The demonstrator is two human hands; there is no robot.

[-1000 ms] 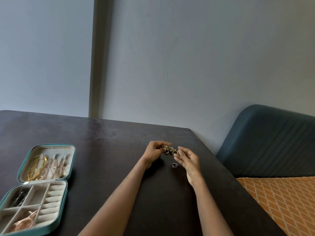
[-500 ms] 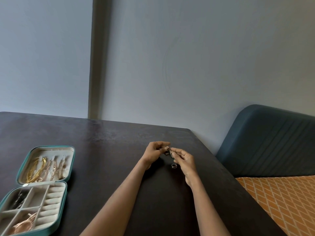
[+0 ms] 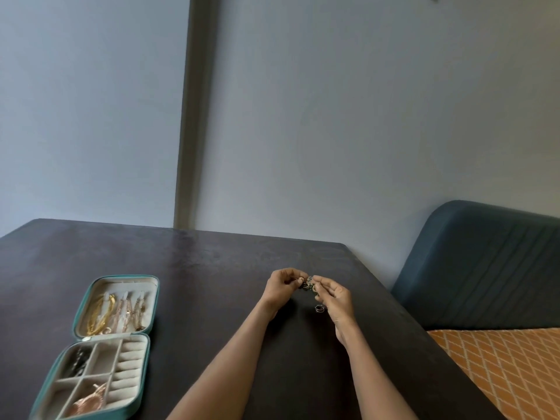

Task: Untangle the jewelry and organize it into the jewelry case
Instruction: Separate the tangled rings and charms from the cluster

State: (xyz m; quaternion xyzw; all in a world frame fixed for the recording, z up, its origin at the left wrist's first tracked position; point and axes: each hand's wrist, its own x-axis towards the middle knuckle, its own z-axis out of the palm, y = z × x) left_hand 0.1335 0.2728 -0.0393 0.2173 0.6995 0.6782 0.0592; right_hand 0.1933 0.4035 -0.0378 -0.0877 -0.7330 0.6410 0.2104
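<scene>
Pinched between both hands, left (image 3: 280, 287) and right (image 3: 335, 298), a jewelry tangle (image 3: 308, 283) is held above the desk (image 3: 212, 268) near its right edge. A ring (image 3: 318, 308) lies below (beside the right palm), and the case (image 3: 77, 324) is laid open at the left edge.

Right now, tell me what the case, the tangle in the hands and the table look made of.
Jewelry case: teal shell, likely faux leather, with a matte cream lining that looks like velvet.
Jewelry tangle, pinched by the left hand and right hand: glinting gold and silver tones suggest metal.
Table: dark and matte with a faint sheen; material unclear.
</scene>
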